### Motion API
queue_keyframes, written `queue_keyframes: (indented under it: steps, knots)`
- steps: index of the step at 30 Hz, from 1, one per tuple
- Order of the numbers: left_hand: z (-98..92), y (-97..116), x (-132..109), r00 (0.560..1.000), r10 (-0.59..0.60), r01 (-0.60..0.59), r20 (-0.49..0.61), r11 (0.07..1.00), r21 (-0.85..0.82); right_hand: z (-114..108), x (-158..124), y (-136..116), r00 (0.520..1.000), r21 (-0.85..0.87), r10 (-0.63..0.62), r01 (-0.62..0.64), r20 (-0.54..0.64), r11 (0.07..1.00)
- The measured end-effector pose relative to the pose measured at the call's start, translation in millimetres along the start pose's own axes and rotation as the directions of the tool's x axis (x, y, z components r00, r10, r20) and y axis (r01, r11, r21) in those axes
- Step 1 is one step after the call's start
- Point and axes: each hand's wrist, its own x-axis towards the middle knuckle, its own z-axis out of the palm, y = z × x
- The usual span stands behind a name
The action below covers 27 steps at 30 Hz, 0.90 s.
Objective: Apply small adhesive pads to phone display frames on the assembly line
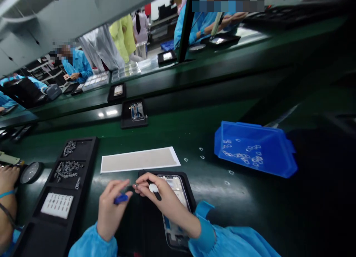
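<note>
My left hand [112, 207] is closed, with a small blue object [121, 199] between its fingers; its kind is unclear. A dark tip shows between the two hands. My right hand [162, 196] pinches a tiny part [135, 186] between thumb and forefinger. A black tool with a white section [154, 189] rests across the same hand. Beneath the right hand and wrist lies an opened phone housing [181, 188] in a black tray [190, 188], partly hidden by my forearm.
A black compartment tray [83, 175] with small metal parts and a white card [57, 205] stands left. Behind my hands lies a pale strip sheet [139, 160]. A blue bin [256, 146] with small clear rings sits right. Another person's arm [8, 212] is at the left edge.
</note>
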Motion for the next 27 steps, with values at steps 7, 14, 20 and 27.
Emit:
queue_keyframes:
  steps: [7, 14, 20, 27]
  knots:
    - [21.0, 20.3, 7.5, 0.994, 0.093, -0.095, -0.053, 0.994, -0.053, -4.4, -1.5, -1.1, 0.998, -0.135, -0.056, 0.051, -0.036, 0.990]
    - [23.6, 35.0, 11.2, 0.978, 0.090, -0.105, -0.189, 0.992, -0.074, -3.3, -12.9, -8.2, 0.991, 0.167, -0.003, 0.027, -0.137, 0.986]
    - [24.8, 36.3, 10.9, 0.978, 0.108, -0.126, -0.178, 0.987, -0.095, -2.0, -16.6, -9.0, 0.988, 0.348, 0.091, -0.043, -0.124, 0.937]
    - [25.1, 31.0, 7.3, 0.990, 0.098, -0.109, -0.105, 0.988, -0.106, -7.0, -17.0, -7.3, 0.992, 0.321, 0.073, -0.036, -0.104, 0.947]
